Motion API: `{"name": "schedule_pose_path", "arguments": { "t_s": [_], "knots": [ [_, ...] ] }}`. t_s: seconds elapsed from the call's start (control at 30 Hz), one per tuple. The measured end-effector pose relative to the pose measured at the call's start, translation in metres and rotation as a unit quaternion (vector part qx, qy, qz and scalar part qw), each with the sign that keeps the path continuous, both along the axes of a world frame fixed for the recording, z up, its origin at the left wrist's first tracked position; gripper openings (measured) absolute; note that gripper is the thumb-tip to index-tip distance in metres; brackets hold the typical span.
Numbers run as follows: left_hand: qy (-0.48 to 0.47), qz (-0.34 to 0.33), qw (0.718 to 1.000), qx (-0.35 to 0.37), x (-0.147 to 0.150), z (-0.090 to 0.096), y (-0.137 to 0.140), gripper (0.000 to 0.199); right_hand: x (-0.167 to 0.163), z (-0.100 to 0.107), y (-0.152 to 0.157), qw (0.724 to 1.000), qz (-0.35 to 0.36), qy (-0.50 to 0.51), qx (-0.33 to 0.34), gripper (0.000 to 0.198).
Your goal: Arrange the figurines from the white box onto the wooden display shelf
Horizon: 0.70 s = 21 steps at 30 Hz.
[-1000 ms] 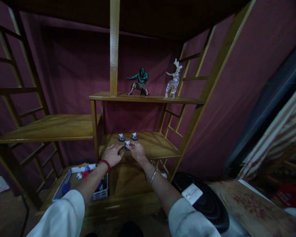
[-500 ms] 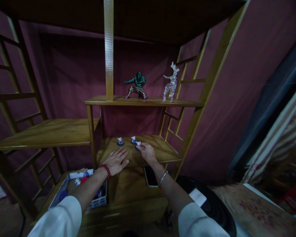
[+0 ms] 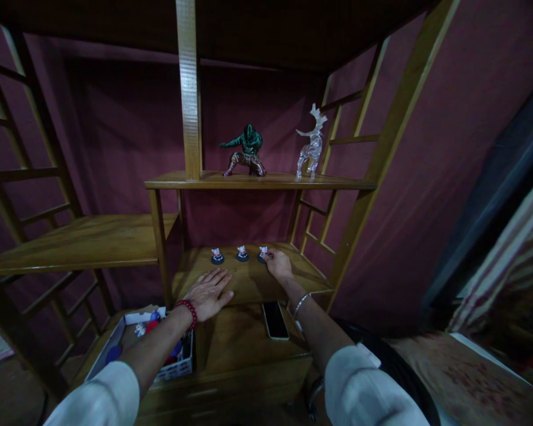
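Three small white cat-like figurines on dark round bases stand in a row on the lower wooden shelf (image 3: 244, 284). My right hand (image 3: 279, 266) pinches the right figurine (image 3: 262, 253) at its side. The middle figurine (image 3: 242, 254) and the left figurine (image 3: 217, 255) stand free, apart from each other. My left hand (image 3: 208, 293) lies flat near the shelf's front edge, fingers spread, holding nothing, just in front of the left figurine.
Above, a green-and-bronze crouching statue (image 3: 247, 151) and a clear deer figure (image 3: 311, 145) stand on the upper shelf (image 3: 257, 181). Below lie a phone (image 3: 275, 320) and a box (image 3: 112, 340) of small toys. A wooden post (image 3: 189, 94) rises in front.
My right hand has moved right and slightly back with its figurine, from close beside the middle one to the right end of the row. My left hand has stayed about where it was.
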<state>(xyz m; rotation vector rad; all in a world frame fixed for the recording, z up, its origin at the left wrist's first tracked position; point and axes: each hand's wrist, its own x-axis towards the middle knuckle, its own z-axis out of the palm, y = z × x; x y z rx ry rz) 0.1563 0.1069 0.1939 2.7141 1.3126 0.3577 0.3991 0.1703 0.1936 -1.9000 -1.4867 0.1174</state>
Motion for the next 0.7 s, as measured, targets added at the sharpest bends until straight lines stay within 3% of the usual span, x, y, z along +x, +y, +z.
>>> {"name": "schedule_pose_path", "arguments": {
  "t_s": [0.7],
  "knots": [
    [0.025,0.004,1.0,0.011,0.001,0.001,0.002,0.06,0.005,-0.007,0.034,0.999,0.014,-0.039,-0.034,0.026]
  ]
}}
